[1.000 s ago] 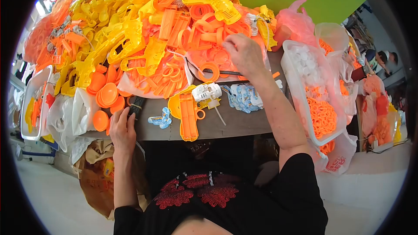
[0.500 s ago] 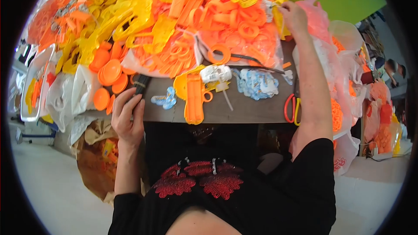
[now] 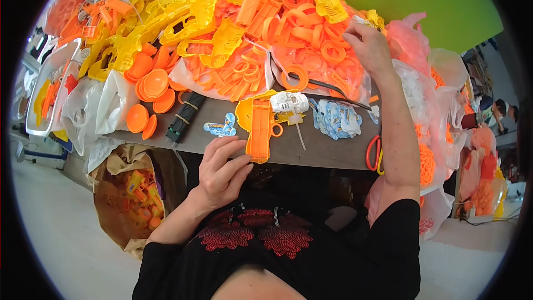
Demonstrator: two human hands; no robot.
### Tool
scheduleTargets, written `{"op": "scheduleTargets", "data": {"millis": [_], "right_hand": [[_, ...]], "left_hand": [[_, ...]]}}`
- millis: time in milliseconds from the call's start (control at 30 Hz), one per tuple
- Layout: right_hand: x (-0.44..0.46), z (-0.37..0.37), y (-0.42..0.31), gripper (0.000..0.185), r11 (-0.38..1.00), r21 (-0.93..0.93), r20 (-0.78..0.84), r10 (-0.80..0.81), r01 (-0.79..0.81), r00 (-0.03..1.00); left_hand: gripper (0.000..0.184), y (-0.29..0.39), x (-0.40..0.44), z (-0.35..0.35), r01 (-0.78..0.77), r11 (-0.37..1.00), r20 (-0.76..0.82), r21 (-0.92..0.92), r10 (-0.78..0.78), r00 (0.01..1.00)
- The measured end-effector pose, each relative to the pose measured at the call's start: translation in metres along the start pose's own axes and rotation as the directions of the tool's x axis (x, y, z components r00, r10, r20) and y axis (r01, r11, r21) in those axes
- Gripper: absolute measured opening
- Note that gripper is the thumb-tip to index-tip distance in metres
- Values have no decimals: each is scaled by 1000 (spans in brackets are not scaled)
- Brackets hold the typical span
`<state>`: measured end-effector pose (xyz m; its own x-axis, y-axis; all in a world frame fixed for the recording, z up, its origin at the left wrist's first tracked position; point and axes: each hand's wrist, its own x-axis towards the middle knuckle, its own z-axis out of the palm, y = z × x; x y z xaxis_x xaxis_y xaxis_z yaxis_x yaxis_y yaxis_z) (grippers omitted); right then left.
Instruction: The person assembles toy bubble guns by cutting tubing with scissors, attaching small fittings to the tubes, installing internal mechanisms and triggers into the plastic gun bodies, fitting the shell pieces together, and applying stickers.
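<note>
My left hand point(image 3: 224, 172) has its fingers closed at the lower end of the orange handle of a yellow and orange toy gun shell point(image 3: 259, 133), which lies at the table's front edge. A white plastic mechanism point(image 3: 288, 102) with a thin stem sits at the shell's upper right. My right hand point(image 3: 369, 47) is over the right end of the parts pile, its fingers pinched together beside a yellow part point(image 3: 375, 19). Whatever is between those fingertips is too small to make out. Blue printed stickers point(image 3: 336, 119) and a smaller sticker point(image 3: 221, 126) lie on either side of the shell.
Yellow shells point(image 3: 191, 19) and orange rings point(image 3: 333, 51) are heaped along the back. A strapped black bundle point(image 3: 185, 116) lies left, near orange discs point(image 3: 152, 84). Scissors point(image 3: 373, 153) rest under my right forearm. A paper bag point(image 3: 119, 189) with parts stands below left.
My left hand has left the black bundle and moved right to the toy gun shell's handle. My right hand has come slightly down, toward me. The whole view has shifted a little.
</note>
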<state>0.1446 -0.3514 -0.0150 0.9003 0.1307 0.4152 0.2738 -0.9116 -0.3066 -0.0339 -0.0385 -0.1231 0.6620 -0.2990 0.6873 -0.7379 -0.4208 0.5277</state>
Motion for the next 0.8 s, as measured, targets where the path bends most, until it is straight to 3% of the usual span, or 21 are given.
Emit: {"op": "scheduleTargets", "data": {"millis": [67,100,133,167,233,300,433,500,533,700,767,800], "right_hand": [[0,1,-7,23,999,-49,156,2,6,988],[-5,1,-16,23,999,-49,156,-3,11,988],[-15,3,-31,23,998,4,276,-56,57,959],[-25,4,-46,23,994,57,389,-108,93,915],[-47,22,-63,22,929,166,492,-369,332,789],[-63,24,-97,21,945,48,701,-263,324,663],[-67,30,-105,19,916,129,582,-380,379,719],[-54,30,-110,17,907,167,352,-421,387,836],[-45,32,-114,14,912,196,320,-408,361,855],[11,70,-157,12,861,214,188,-499,461,846],[39,108,-169,9,774,-29,41,-632,633,774],[51,128,-174,9,765,-22,40,-642,643,766]], "left_hand": [[22,-4,-9,-7,16,1000,-15,22,-16,1000],[22,-6,-13,-11,26,999,-24,35,-25,999],[22,-8,-18,-15,28,999,-30,40,-27,999],[22,-9,-24,-17,23,999,-33,34,-22,999],[22,-12,-35,-21,68,997,-33,32,-67,997],[22,-14,-40,-24,57,998,-33,33,-56,998],[19,-14,-37,-32,90,995,-38,33,-89,995],[20,-16,-30,-39,92,994,-81,62,-87,993],[21,-20,-26,-43,82,993,-97,79,-75,993],[23,-20,-13,-50,34,995,-151,92,-20,988],[23,-18,-16,-47,8,997,-148,79,4,989],[22,-18,-18,-46,2,998,-138,68,7,990]]}}
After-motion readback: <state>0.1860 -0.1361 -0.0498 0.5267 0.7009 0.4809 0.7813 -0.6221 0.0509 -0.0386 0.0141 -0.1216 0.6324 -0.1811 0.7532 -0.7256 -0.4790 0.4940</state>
